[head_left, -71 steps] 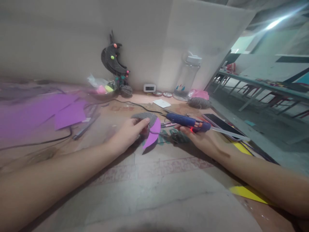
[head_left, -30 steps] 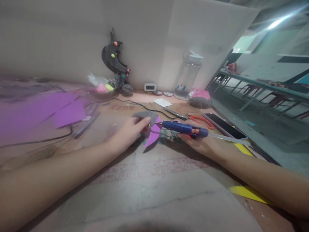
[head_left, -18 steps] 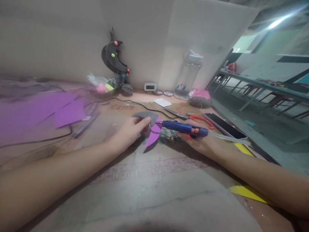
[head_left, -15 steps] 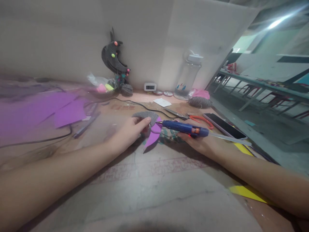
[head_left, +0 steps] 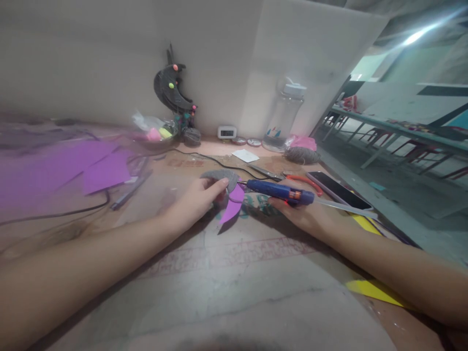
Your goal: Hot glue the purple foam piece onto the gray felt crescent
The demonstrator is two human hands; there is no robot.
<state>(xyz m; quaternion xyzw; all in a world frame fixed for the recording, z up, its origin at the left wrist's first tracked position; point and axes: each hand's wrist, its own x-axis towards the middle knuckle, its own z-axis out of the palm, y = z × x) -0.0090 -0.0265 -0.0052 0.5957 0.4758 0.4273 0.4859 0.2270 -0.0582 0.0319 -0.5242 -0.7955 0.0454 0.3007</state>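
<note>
Pinching the purple crescent point(head_left: 233, 207) near its upper end, my left hand point(head_left: 203, 195) has thumb and fingers drawn together over the grey yarn wrapping point(head_left: 221, 174), with no gap that I can see. The crescent is just above the tabletop point(head_left: 219, 302) or resting on it; I cannot tell which. Taking it as the dial's centre, my left hand sits at 9 o'clock, and my right hand point(head_left: 300, 209) at 3, fingers curled round the blue glue gun point(head_left: 274, 190). Its nozzle points to 9, at the border of yarn and bare purple; whether it touches is too small to tell. Farther out lie orange-handled scissors point(head_left: 306, 182) between 2 and 3, and a phone point(head_left: 341, 190) at 3.

I judge the crescent light, thin and bendable, its pointed tip at 7 easily creased, so the wrapped part gives the surest hold. The gun looks heavier and stiff, best held by its handle, away from the nozzle.
</note>
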